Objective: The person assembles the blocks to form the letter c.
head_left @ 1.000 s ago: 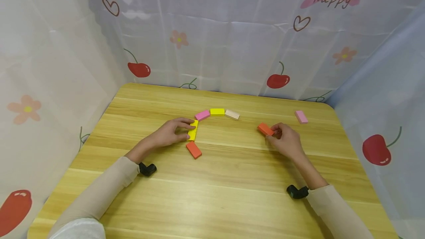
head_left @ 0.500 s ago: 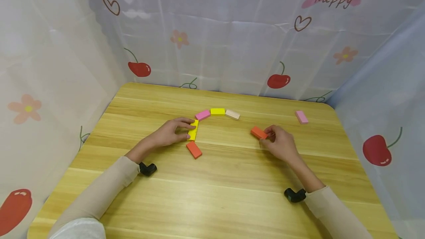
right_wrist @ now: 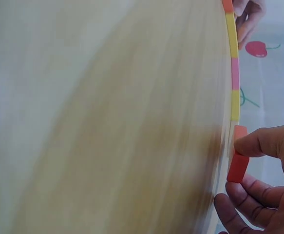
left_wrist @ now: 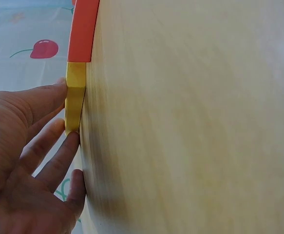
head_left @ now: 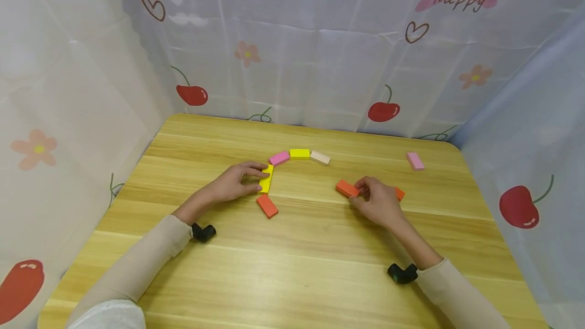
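Note:
In the head view, my left hand (head_left: pixel 235 183) holds a yellow block (head_left: pixel 267 179) between thumb and fingertips. Against this block's near end lies a red-orange block (head_left: pixel 267 206). Beyond its far end, a pink block (head_left: pixel 279 158), another yellow block (head_left: pixel 299 154) and a pale wood block (head_left: pixel 320 158) continue the curved row. My right hand (head_left: pixel 378 202) pinches an orange block (head_left: pixel 347 188) by thumb and fingers, to the right of the row. The right wrist view shows the thumb on this orange block (right_wrist: pixel 238 165) and fingertips under its lower end.
Partly hidden behind my right hand, another orange block (head_left: pixel 399 194) lies on the table. A light pink block (head_left: pixel 415 161) sits at the back right. Curtains (head_left: pixel 315 65) with cherries and flowers hang around the wooden tabletop (head_left: pixel 292 268).
My right hand has moved left and a little nearer with the orange block. A second orange block now shows behind that hand. My left hand stays on the yellow block.

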`<state>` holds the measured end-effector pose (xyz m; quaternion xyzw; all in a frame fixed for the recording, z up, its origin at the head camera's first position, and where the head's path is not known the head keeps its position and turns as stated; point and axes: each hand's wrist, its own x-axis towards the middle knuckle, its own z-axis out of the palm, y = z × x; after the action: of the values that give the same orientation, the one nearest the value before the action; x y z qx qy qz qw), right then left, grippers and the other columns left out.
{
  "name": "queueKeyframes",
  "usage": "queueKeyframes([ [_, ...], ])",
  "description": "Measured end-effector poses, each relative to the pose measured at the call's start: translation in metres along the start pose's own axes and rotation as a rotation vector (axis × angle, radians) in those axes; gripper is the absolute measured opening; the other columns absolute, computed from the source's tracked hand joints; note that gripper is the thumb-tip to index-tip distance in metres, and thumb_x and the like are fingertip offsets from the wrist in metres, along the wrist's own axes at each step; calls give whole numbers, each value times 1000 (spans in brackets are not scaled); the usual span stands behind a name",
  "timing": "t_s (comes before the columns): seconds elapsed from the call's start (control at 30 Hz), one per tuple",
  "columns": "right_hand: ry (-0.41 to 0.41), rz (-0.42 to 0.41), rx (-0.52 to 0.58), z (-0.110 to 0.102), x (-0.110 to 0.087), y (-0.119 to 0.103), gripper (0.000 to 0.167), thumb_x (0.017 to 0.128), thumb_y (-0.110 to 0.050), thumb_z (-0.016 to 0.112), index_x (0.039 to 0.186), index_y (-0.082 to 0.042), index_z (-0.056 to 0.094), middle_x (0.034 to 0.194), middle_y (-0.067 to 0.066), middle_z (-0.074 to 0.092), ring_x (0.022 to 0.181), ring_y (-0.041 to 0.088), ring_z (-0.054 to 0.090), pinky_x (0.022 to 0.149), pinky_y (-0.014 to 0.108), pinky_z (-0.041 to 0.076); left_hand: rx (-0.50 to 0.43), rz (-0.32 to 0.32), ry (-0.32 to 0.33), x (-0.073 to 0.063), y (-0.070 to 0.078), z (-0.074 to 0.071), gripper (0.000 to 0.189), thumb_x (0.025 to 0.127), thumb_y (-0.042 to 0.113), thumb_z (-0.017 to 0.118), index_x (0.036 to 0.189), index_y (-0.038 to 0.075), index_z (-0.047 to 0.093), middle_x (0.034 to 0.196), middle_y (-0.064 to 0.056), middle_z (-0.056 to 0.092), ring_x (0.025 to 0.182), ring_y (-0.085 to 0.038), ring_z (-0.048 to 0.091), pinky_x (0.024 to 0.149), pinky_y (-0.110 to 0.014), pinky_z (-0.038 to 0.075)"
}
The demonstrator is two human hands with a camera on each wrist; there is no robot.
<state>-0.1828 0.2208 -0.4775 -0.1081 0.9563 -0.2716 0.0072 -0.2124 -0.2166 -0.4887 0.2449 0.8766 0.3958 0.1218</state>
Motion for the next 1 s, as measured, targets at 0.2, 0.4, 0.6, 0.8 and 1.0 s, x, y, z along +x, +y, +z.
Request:
queueKeyframes([
  [0.2, -6, -18, -2, 4, -3, -7, 30, 91, -27, 79, 114, -9, 72, 104, 9, 75, 94, 24, 68, 84, 40, 53, 5, 0, 1, 0, 0, 1, 42, 103, 22, 75, 144, 13, 71, 164, -3, 54, 159, -33, 42, 132, -56, 34],
  [0.4, -9, -50, 8, 6, -7, -15, 28, 91, -25, 80, 112, -9, 73, 101, 9, 75, 91, 23, 68, 83, 41, 54, -2, 2, 2, -1, 1, 0, 42, 103, 21, 75, 144, 13, 71, 164, -4, 54, 159, -33, 43, 132, -56, 35],
  [0.6, -8, -91, -22, 8, -7, -20, 25, 91, -25, 82, 109, -10, 74, 97, 6, 75, 87, 19, 66, 81, 40, 52, -6, -4, 2, 0, 1, 0, 42, 103, 21, 75, 143, 12, 71, 164, -3, 54, 159, -33, 42, 132, -57, 34],
  [0.8, -30, -114, -18, 10, -8, -26, 26, 91, -26, 81, 110, -11, 74, 99, 5, 75, 88, 18, 65, 83, 40, 51, -2, -3, 3, -1, 1, 0, 41, 103, 21, 75, 143, 12, 71, 164, -4, 54, 159, -33, 42, 133, -57, 33],
  [1.0, -54, -130, -9, 15, -11, -34, 27, 90, -26, 83, 111, -12, 74, 96, 3, 73, 85, 18, 63, 81, 36, 49, 1, -3, 6, -1, 1, 0, 42, 103, 21, 75, 144, 12, 71, 164, -4, 54, 159, -33, 42, 133, -57, 33],
])
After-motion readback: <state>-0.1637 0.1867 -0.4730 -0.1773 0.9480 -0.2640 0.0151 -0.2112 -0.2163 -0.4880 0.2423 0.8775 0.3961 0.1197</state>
